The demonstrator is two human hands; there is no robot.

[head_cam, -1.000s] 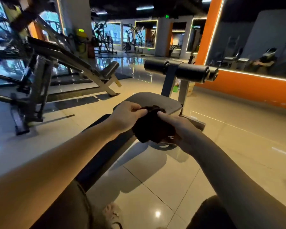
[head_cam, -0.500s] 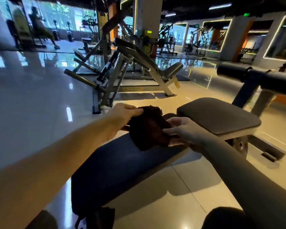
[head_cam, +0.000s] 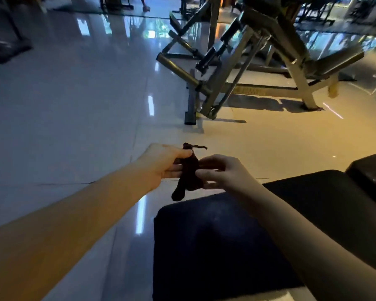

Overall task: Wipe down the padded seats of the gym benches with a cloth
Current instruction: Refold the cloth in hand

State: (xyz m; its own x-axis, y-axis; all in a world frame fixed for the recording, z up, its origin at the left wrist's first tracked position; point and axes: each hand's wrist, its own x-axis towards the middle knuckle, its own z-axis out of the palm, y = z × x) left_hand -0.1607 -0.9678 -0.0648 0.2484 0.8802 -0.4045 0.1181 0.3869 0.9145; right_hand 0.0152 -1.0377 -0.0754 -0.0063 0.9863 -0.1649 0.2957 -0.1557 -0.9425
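Cloth [head_cam: 188, 174], small and dark, hangs bunched and narrow between both hands in the head view. The left hand [head_cam: 161, 164] pinches its upper part between thumb and fingers, with a frayed end sticking up above the thumb. The right hand [head_cam: 226, 172] grips the same cloth from the other side with curled fingers. The cloth's lower tip dangles near the end of a dark padded bench seat [head_cam: 215, 240] and appears clear of it. A second pad section [head_cam: 371, 170] sits at the far right. Beyond the hands, a metal-framed gym machine [head_cam: 237, 68] stands on the glossy tiled floor [head_cam: 74, 105].
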